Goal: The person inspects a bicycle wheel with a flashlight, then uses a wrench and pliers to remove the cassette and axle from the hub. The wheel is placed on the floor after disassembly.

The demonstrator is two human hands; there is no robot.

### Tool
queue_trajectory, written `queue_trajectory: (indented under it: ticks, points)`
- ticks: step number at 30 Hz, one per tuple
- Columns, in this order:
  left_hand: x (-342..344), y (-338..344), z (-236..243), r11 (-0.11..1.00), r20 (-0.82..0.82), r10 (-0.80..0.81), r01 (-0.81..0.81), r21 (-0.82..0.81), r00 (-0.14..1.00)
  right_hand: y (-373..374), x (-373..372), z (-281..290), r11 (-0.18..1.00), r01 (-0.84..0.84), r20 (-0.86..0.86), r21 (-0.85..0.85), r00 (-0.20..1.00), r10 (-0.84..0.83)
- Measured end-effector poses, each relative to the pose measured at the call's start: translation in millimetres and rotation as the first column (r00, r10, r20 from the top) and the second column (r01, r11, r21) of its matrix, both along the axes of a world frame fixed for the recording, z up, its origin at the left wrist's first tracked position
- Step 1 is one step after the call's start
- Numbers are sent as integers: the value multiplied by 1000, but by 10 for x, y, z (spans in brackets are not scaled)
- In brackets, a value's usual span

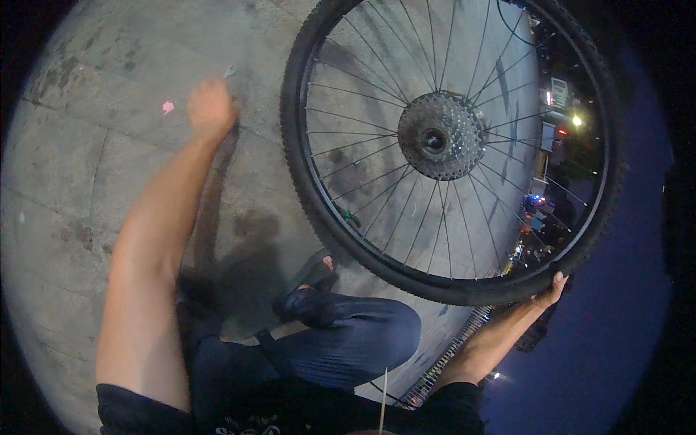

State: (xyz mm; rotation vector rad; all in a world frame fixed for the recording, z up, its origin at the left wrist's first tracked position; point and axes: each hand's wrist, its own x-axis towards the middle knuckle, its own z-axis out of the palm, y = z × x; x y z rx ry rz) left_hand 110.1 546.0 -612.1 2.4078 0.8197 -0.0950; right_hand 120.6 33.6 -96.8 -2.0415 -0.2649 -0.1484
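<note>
Grey concrete paving [65, 174] is filling the left and middle of the view, with a dark blue night sky [594, 362] bordering it at right. One bicycle wheel [434, 140] is occupying the upper right, its multi-cog cassette [460, 130] facing the wearer. The right-hand grip [549, 291] is clasping the lower right of the knobbly black tyre [464, 293], its thumb showing and its other fingers hiding behind. Well apart, the left-hand grip [212, 109] is reaching over the paving, blurred; whether it is spreading or closing cannot be told. Just beyond it a small grey piece [230, 71] is showing, contact being uncertain, while a pink scrap [168, 107] is lying to its left. Below the wheel, dark trousers [355, 337] are covering a bent leg, and a black sandal [297, 281] is resting on the paving.
</note>
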Motion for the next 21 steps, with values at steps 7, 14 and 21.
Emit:
queue_trajectory:
  ticks: [7, 14, 21]
  points:
    - [-75, 217, -580, 975, -74, 42, -25, 219, 996, 113, -20, -50, 1000, 2, 25, 20, 1000, -3]
    - [21, 190, -249, 984, 63, 112, -119, 133, 992, 135, -55, -56, 1000, 15, 38, 17, 999, -15]
    - [118, 260, -423, 979, -5, 23, -21, 203, 1000, 139, -23, -38, 1000, 2, 19, 9, 1000, -2]
